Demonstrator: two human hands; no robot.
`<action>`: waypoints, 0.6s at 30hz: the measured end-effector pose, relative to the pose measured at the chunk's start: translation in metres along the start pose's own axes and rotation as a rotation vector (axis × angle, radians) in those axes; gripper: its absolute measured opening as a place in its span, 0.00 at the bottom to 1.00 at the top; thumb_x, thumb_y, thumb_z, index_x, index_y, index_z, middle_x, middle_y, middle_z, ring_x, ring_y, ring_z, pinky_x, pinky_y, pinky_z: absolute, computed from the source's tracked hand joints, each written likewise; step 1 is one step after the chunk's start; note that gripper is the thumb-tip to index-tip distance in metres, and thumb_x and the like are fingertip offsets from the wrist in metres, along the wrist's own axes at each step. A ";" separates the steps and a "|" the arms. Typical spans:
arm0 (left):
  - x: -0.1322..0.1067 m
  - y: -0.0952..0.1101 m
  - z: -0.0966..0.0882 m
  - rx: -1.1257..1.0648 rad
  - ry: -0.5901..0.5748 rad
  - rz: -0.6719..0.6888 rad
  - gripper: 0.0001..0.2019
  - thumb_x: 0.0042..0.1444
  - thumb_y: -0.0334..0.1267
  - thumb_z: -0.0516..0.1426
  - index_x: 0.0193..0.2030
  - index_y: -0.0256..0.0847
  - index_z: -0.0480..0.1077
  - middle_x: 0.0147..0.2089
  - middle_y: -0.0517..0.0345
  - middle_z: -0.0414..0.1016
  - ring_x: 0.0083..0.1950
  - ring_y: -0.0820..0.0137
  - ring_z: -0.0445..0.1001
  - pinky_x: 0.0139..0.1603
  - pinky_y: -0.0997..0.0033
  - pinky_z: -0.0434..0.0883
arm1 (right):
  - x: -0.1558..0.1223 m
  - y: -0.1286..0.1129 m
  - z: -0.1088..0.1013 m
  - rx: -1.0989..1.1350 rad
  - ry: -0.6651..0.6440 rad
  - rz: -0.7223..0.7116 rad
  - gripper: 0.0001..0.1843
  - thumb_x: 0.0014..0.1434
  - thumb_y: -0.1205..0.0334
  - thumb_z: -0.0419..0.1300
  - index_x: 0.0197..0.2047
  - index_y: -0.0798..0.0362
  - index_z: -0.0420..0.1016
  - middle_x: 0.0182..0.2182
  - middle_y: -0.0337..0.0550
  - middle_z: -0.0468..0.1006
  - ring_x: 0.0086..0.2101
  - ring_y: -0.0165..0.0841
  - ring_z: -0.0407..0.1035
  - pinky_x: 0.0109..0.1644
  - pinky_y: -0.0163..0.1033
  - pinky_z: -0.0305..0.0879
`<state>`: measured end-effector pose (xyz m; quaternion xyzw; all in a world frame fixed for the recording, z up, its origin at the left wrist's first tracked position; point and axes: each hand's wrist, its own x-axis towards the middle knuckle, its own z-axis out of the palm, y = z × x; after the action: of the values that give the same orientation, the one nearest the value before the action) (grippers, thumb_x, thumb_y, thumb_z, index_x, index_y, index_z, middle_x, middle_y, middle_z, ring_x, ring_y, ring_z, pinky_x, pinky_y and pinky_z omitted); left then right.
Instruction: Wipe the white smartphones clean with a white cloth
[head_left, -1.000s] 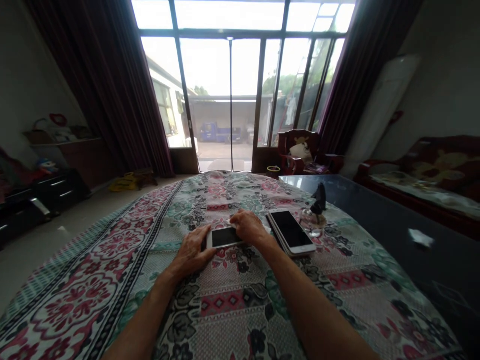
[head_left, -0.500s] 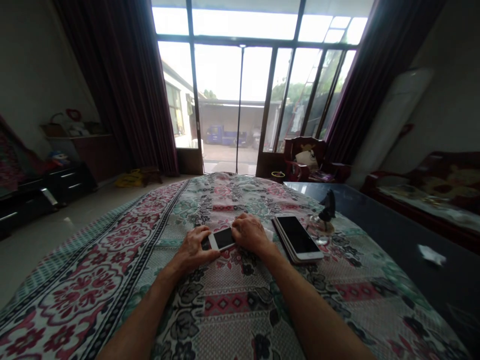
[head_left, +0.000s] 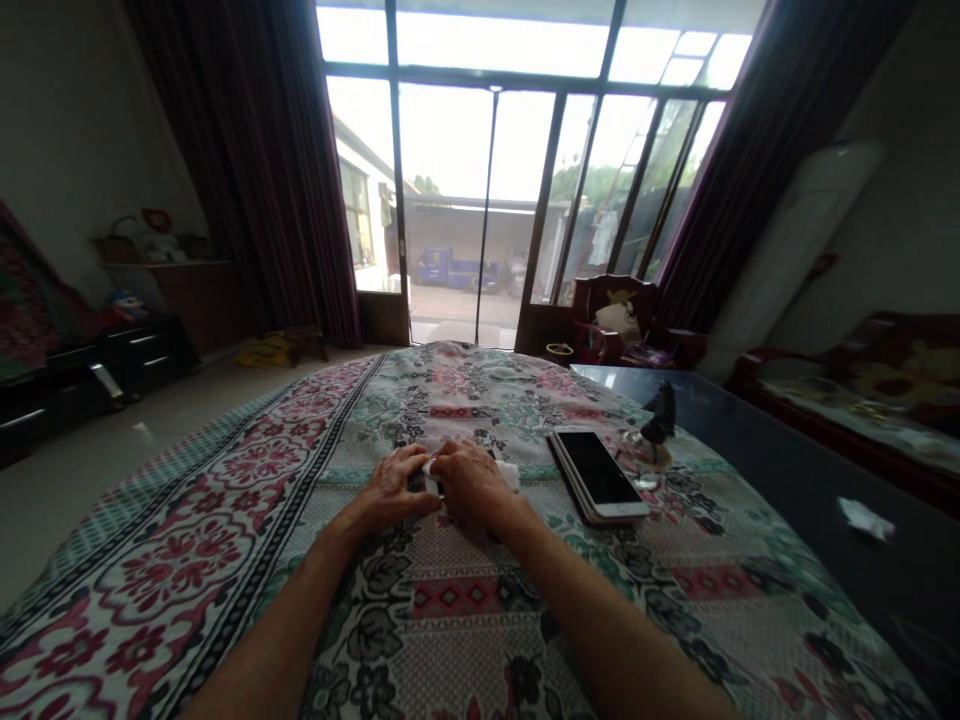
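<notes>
Floral bedspread [head_left: 225,560], glass doors [head_left: 442,200] beyond; left hand [head_left: 394,490] and right hand [head_left: 472,483] half-closed, fingertips meeting, gripping white cloth [head_left: 508,477] around small phone [head_left: 440,489], mostly hidden, mid-bedspread; large phone [head_left: 596,475] screen-up just right; glass ornament [head_left: 645,450] beside it; dark table [head_left: 750,440] right, white scrap [head_left: 866,518] on top.

Left hand [head_left: 394,488] and right hand [head_left: 471,482] meet over a white tissue [head_left: 508,476], just beside a smartphone [head_left: 592,472].
</notes>
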<state>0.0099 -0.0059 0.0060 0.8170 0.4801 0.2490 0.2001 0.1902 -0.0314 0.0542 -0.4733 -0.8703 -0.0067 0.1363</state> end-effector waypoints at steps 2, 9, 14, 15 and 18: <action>0.000 0.002 -0.001 0.015 -0.004 -0.003 0.29 0.44 0.46 0.64 0.54 0.42 0.71 0.65 0.47 0.63 0.66 0.52 0.58 0.66 0.52 0.54 | 0.001 -0.004 0.001 0.001 -0.008 -0.012 0.07 0.57 0.61 0.60 0.37 0.49 0.79 0.41 0.44 0.76 0.42 0.36 0.66 0.48 0.37 0.57; -0.001 0.005 -0.003 0.040 0.022 0.003 0.29 0.43 0.47 0.64 0.54 0.42 0.71 0.63 0.47 0.65 0.64 0.53 0.61 0.65 0.56 0.56 | -0.005 0.024 -0.021 -0.051 -0.053 0.365 0.11 0.57 0.67 0.55 0.34 0.52 0.80 0.41 0.48 0.77 0.40 0.36 0.68 0.39 0.36 0.58; -0.001 0.004 -0.003 0.034 0.022 -0.005 0.30 0.43 0.48 0.64 0.54 0.40 0.71 0.63 0.45 0.64 0.65 0.53 0.60 0.66 0.57 0.56 | -0.006 0.031 -0.028 -0.107 -0.052 0.500 0.11 0.55 0.70 0.56 0.34 0.53 0.80 0.43 0.50 0.77 0.41 0.37 0.68 0.39 0.37 0.58; -0.001 0.004 -0.003 0.032 0.020 -0.005 0.30 0.43 0.48 0.64 0.54 0.39 0.71 0.64 0.45 0.64 0.65 0.53 0.60 0.66 0.57 0.55 | -0.005 0.026 -0.025 -0.111 -0.045 0.454 0.11 0.55 0.70 0.56 0.34 0.53 0.80 0.42 0.50 0.77 0.41 0.37 0.68 0.39 0.36 0.58; -0.001 0.005 -0.003 0.021 0.008 -0.006 0.30 0.43 0.47 0.63 0.54 0.40 0.71 0.64 0.45 0.64 0.65 0.54 0.60 0.66 0.56 0.55 | -0.002 0.000 -0.014 -0.074 -0.045 0.216 0.08 0.56 0.65 0.59 0.34 0.52 0.80 0.42 0.49 0.77 0.41 0.37 0.67 0.41 0.36 0.59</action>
<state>0.0116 -0.0085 0.0109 0.8167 0.4857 0.2466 0.1905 0.1947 -0.0347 0.0670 -0.5692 -0.8161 -0.0133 0.0989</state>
